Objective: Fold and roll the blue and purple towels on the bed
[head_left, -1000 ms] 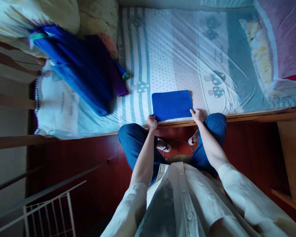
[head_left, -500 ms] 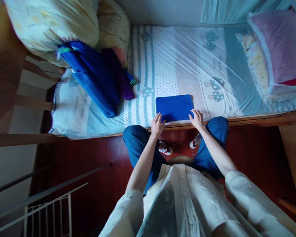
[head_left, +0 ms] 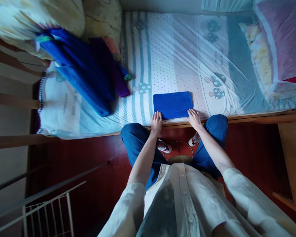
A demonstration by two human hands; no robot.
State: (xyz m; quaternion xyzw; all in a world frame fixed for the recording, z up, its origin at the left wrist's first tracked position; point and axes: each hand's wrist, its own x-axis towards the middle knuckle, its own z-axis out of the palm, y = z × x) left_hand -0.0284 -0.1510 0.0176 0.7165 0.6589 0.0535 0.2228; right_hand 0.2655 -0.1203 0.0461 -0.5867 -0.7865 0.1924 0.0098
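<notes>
A folded blue cloth lies as a flat rectangle near the front edge of the bed. At its near left corner rests my left hand, fingers laid out over the edge and close together. My right hand touches the near right corner, its fingers stretched forward and a little apart. Both palms face down, and the thumbs are hard to make out. Whether any fabric is tucked under the fingers cannot be seen.
Long dark blue garments and a purple folded cloth lie on the left of the bed. Behind them are yellowish bundles. A pink cushion sits at the right. A white metal rack stands lower left.
My fingers have come down and flattened on the cloth's near corners, closer together than before. The view has shifted slightly, and the cloth's shape is unchanged.
</notes>
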